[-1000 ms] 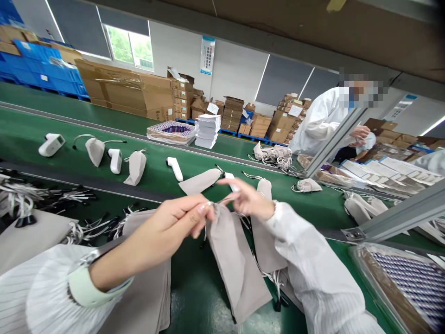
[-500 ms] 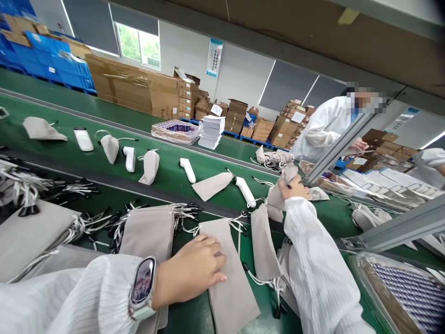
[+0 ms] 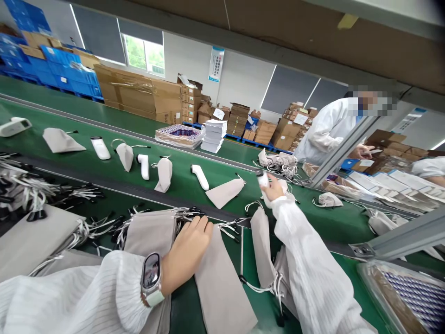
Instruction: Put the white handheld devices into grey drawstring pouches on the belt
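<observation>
My right hand (image 3: pixel 273 188) is closed around a white handheld thermometer (image 3: pixel 262 178) with a dark end, raised over the green conveyor. A grey drawstring pouch lies partly behind that hand. My left hand (image 3: pixel 189 248), with a watch on its wrist, is bent over the upper left corner of a flat grey drawstring pouch (image 3: pixel 225 283); its fingers are closed there and the thumb is hidden. Left of it lies a stack of flat pouches (image 3: pixel 149 232). A filled-looking pouch (image 3: pixel 261 246) rests between my forearms.
Along the conveyor (image 3: pixel 181 199) lie more white thermometers (image 3: pixel 200 177) and grey pouches (image 3: pixel 225 192). A metal post (image 3: pixel 344 153) slants up at the right. A plastic-wrapped tray (image 3: pixel 399 297) stands at lower right. Across the line a co-worker in white (image 3: pixel 323 125) stands by piled pouches (image 3: pixel 278 162).
My right hand has moved left and now shows a thermometer in it. My left hand has slid from the flat pouch's middle up to its corded end. Items on the conveyor have shifted right.
</observation>
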### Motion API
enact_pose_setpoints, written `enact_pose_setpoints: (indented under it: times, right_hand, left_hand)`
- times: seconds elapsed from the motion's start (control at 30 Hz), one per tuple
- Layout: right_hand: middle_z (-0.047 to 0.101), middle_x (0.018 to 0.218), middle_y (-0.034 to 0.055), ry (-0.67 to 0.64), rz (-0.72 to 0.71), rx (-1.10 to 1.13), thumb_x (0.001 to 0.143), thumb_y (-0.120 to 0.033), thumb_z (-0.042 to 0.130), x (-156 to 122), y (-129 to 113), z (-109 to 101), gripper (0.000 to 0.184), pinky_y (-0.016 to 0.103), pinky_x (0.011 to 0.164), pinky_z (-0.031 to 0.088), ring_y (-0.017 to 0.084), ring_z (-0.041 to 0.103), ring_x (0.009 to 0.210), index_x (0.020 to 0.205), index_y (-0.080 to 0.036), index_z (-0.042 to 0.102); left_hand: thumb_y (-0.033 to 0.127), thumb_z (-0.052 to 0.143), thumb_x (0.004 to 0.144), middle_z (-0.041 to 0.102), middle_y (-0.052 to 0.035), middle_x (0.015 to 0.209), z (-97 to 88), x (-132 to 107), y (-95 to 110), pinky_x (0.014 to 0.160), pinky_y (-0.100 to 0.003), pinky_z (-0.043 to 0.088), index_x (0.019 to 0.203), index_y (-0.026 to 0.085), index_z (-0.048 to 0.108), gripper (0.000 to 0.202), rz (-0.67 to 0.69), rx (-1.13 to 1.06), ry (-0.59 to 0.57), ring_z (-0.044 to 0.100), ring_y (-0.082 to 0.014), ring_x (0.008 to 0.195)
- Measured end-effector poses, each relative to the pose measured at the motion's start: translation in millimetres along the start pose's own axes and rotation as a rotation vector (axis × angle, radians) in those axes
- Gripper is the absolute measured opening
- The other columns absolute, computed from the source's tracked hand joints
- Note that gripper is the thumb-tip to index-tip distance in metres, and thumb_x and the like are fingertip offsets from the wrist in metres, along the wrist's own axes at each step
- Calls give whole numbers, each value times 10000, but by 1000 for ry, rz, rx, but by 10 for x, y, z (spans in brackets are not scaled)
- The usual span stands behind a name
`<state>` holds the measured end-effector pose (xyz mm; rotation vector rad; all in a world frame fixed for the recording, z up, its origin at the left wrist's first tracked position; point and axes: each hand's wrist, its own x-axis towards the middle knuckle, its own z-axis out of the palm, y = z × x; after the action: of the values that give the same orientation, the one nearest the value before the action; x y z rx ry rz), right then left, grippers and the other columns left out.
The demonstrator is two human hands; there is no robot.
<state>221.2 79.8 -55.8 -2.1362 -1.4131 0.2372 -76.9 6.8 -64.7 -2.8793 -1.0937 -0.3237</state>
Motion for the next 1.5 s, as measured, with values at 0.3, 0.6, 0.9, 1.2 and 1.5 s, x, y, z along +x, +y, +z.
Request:
enact_pose_setpoints:
  times: [0.3, 0.6, 0.9, 1.2, 1.5]
  right_hand:
    - [437, 1135, 45, -91, -602, 860, 636, -307, 626, -859, -911, 17, 478, 339, 726, 466, 194, 556, 886, 1065, -285, 417]
    - [514, 1029, 41, -172, -610, 740, 678, -254, 598, -858, -761, 267, 398, 344, 791, 434, 172, 549, 902, 1039, -233, 432]
    - [491, 1033, 24, -5, -607, 977, 667, -237, 612, -1030, -959, -45, 358, 355, 738, 475, 175, 565, 864, 986, -271, 454]
    - [505, 887, -16, -195, -231, 1203, 716, -401, 523, -861, -938, -117, 449, 296, 561, 501, 153, 587, 733, 1086, -361, 272]
    - [556, 825, 6, -578, -209, 1177, 748, -550, 384, -929, -953, -121, 347, 286, 551, 473, 140, 575, 696, 979, -291, 395]
  left_hand:
    - [117, 396, 794, 559, -110, 778, -85, -16, -12, 626, -381, 355, 778, 126, 521, 126, -64, 77, -57, 467, -302, 823]
    - [156, 425, 783, 514, -17, 750, -357, -56, -171, 595, -265, 345, 687, 172, 444, 98, 89, -445, -244, 487, -185, 745]
    - [221, 379, 825, 483, 5, 762, -432, 58, -167, 651, -248, 324, 751, 180, 456, 115, 70, -650, -102, 455, -151, 757]
    - [297, 294, 866, 435, 29, 707, -369, 139, -155, 578, -227, 291, 772, 184, 421, 195, 83, -765, -6, 418, -118, 638]
    - [271, 326, 858, 415, -7, 856, -356, 131, -161, 686, -234, 344, 799, 182, 442, 157, 58, -774, 141, 433, -122, 756]
